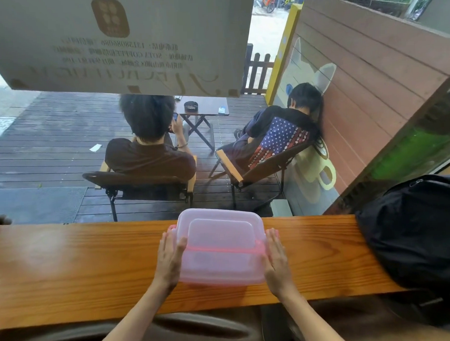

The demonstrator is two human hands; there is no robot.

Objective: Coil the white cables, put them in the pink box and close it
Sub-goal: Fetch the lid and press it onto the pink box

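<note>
The pink translucent box (221,264) rests on the wooden counter (68,275) right in front of me, its lid (220,232) down on top. My left hand (169,260) lies flat against the box's left side, thumb on the lid's edge. My right hand (276,258) presses the right side the same way. Both hands clasp the box between them. No white cables show; the cloudy plastic hides whatever is inside.
A black backpack (422,228) sits on the counter's right end, close to my right hand. A window stands just behind the counter; beyond it two people sit in folding chairs on a wooden deck. The counter's front edge runs below my wrists.
</note>
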